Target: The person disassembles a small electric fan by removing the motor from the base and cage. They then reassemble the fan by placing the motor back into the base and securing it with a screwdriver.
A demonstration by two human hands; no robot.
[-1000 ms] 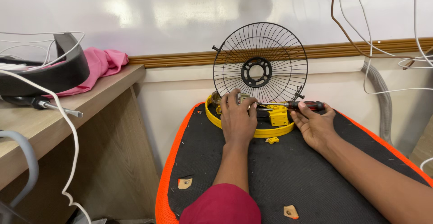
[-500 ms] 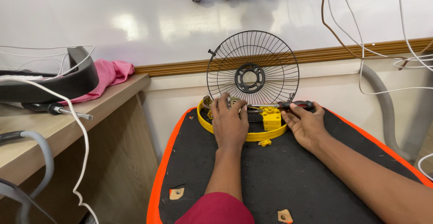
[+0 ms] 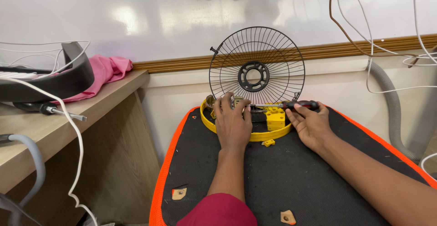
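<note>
Two hands forward: left hand (image 3: 233, 122) fingers spread on yellow ring (image 3: 255, 136), right hand (image 3: 311, 125) pinching screwdriver (image 3: 291, 105).

Single head view: worn on the person, looking forward and down, close over the worktop (image 3: 282, 180), facing the wall (image 3: 159, 21).
</note>
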